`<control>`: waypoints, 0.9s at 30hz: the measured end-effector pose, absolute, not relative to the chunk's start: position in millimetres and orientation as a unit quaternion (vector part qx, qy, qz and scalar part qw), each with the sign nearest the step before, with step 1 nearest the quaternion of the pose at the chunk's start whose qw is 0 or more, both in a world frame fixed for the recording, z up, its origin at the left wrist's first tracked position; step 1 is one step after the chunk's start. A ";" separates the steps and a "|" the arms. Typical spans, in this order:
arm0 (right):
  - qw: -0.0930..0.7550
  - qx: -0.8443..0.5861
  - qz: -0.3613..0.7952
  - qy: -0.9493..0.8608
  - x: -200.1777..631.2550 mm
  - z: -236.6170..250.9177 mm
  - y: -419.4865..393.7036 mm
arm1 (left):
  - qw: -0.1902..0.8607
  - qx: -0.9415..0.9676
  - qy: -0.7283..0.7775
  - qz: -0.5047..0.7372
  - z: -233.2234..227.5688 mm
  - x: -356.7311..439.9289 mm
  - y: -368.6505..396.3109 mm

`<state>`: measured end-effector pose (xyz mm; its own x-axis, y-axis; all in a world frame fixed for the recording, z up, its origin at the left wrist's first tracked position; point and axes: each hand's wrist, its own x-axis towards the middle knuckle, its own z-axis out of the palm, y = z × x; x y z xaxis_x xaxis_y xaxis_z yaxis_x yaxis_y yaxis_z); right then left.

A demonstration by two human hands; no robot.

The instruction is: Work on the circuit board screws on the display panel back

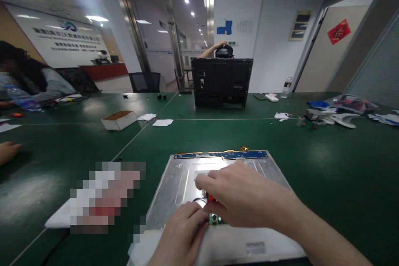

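A silver metal-backed display panel (160,199) lies face down in front of me. Along its far edge runs a blue circuit board strip (224,155). My right hand (237,195) is closed over the panel's middle, gripping a red-handled tool (211,197) that its fingers mostly hide. Just below, my left hand (183,230) rests on the near part of the panel, its fingers pressed together beside a small green circuit board (214,218). Whatever sits between the left fingertips is hidden. A whitish strip (233,243) spans the panel's near edge.
A black monitor housing (222,83) stands across the green table (327,174), with a person behind it. To the left are a white box (119,120), a partly blurred white packet (59,216) and another person's hand (9,151). Metal parts (318,117) lie at right.
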<state>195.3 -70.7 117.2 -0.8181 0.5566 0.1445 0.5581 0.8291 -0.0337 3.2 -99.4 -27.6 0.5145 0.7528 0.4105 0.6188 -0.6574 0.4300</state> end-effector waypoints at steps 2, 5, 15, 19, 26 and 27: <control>0.069 -0.299 -0.002 -0.952 195.7 116.9 -70.7 | 0.114 0.862 0.396 0.294 -28.3 3.4 -98.9; 0.065 -0.292 0.011 -0.954 197.6 117.4 -71.8 | 0.106 0.863 0.397 0.294 -28.7 2.9 -98.7; 0.069 -0.292 0.006 -0.954 195.9 116.7 -71.1 | 0.099 0.864 0.404 0.285 -28.1 2.3 -100.0; 0.071 -0.297 0.011 -0.952 196.6 116.5 -70.6 | 0.105 0.858 0.411 0.290 -28.6 3.1 -100.0; 0.076 -0.271 0.002 -0.959 200.2 117.6 -73.5 | 0.116 0.861 0.408 0.280 -27.5 3.8 -98.7; 0.076 -0.271 0.001 -0.960 199.9 117.5 -73.7 | 0.117 0.862 0.407 0.279 -27.1 3.8 -98.6</control>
